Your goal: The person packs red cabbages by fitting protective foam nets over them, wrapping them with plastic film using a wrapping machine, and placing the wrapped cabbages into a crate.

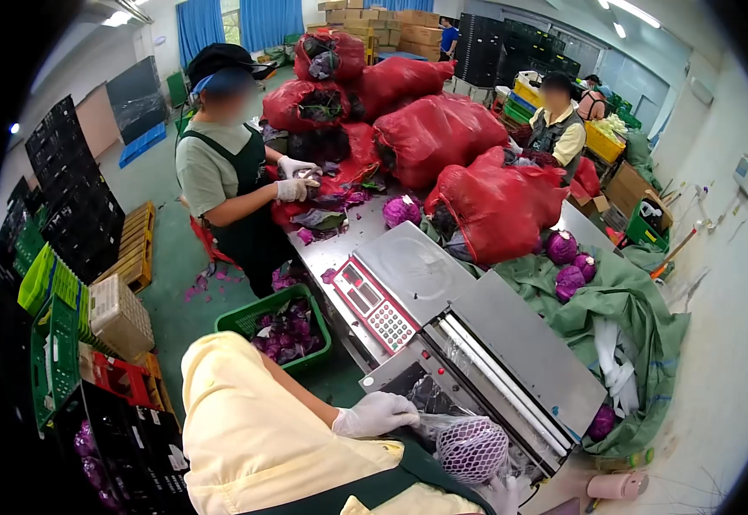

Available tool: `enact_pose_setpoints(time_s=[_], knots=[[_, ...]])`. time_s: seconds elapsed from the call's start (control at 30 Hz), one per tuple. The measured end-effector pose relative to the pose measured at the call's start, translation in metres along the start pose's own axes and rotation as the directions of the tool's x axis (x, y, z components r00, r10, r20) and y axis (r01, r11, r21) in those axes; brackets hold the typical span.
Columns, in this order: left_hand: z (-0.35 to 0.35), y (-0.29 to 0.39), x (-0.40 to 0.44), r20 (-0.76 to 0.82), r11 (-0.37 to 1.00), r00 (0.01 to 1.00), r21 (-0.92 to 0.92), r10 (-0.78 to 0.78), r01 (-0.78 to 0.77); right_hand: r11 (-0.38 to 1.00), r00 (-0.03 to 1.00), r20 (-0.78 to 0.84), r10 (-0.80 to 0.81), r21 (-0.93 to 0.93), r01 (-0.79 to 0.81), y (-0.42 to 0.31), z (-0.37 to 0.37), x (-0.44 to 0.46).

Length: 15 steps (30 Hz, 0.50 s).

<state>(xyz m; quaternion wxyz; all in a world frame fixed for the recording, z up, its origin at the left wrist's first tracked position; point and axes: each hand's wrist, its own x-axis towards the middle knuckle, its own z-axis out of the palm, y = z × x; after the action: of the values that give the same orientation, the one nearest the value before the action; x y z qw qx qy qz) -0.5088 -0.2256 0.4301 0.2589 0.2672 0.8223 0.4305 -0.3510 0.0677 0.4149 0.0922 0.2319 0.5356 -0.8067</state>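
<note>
My gloved left hand pinches clear film beside the netted cabbage, bottom center; my right hand, at its lower right, is cut off, so I can't tell its grip. The steel wrapping machine edges both. Beyond, red sacks crowd the metal table. Green floor opens left, past a leaf-filled crate.

ceiling tubes shine bright white, leaving a soft sheen on the metal tabletop; wide-angle distortion bends straight lines, black vignetting swallows the corners, and two faces are blurred.
</note>
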Motion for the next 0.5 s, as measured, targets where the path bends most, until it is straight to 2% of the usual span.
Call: enact_pose_setpoints(time_s=[0.07, 0.13, 0.2, 0.23, 0.27, 0.3, 0.33, 0.37, 0.4, 0.43, 0.47, 0.5], knots=[[0.015, -0.007, 0.001, -0.084, 0.912, 0.996, -0.404, 0.037, -0.068, 0.999, 1.000, -0.019, -0.015, -0.034, 0.015, 0.007, -0.004, -0.010], [0.038, -0.012, 0.014, -0.125, 0.799, 0.992, -0.598, -0.028, -0.053, 0.995, 0.998, -0.039, -0.044, -0.088, 0.041, 0.017, -0.011, -0.022], [0.046, 0.003, 0.027, -0.208, 0.779, 0.973, -0.625, -0.099, -0.054, 0.972, 0.994, -0.052, -0.101, -0.218, 0.088, 0.026, -0.023, -0.036], [0.050, 0.010, 0.031, -0.184, 0.726, 0.973, -0.688, -0.142, -0.024, 0.939, 0.988, -0.057, -0.144, -0.322, 0.118, 0.032, -0.031, -0.042], [0.054, 0.015, 0.035, -0.154, 0.667, 0.971, -0.745, -0.185, 0.009, 0.909, 0.981, -0.069, -0.181, -0.393, 0.140, 0.036, -0.042, -0.049], [0.055, 0.021, 0.038, -0.054, 0.511, 0.960, -0.854, -0.275, 0.098, 0.888, 0.973, -0.096, -0.208, -0.436, 0.147, 0.036, -0.048, -0.054], [0.050, 0.024, 0.037, -0.055, 0.507, 0.958, -0.856, -0.283, 0.101, 0.969, 0.952, -0.269, 0.142, 0.233, -0.079, 0.038, -0.051, -0.057], [0.045, 0.026, 0.032, 0.022, 0.410, 0.934, -0.894, -0.358, 0.178, 0.986, 0.976, -0.216, -0.031, 0.152, 0.064, 0.035, -0.056, -0.058], [0.042, 0.026, 0.025, 0.105, 0.304, 0.899, -0.919, -0.426, 0.252, 0.987, 0.977, -0.212, -0.015, 0.156, 0.049, 0.041, -0.065, -0.063], [0.058, -0.003, 0.024, 0.088, 0.291, 0.878, -0.924, -0.471, 0.249, 0.963, 0.992, -0.122, 0.025, 0.269, 0.009, 0.052, -0.080, -0.071], [0.044, 0.016, 0.006, 0.088, 0.367, 0.772, -0.842, -0.629, 0.395, 0.925, 0.998, -0.029, 0.053, 0.378, -0.038, 0.060, -0.086, -0.079], [0.053, -0.017, 0.001, 0.080, 0.480, 0.742, -0.716, -0.666, 0.507, 0.915, 0.997, -0.018, 0.075, 0.400, -0.062, 0.068, -0.090, -0.085]])
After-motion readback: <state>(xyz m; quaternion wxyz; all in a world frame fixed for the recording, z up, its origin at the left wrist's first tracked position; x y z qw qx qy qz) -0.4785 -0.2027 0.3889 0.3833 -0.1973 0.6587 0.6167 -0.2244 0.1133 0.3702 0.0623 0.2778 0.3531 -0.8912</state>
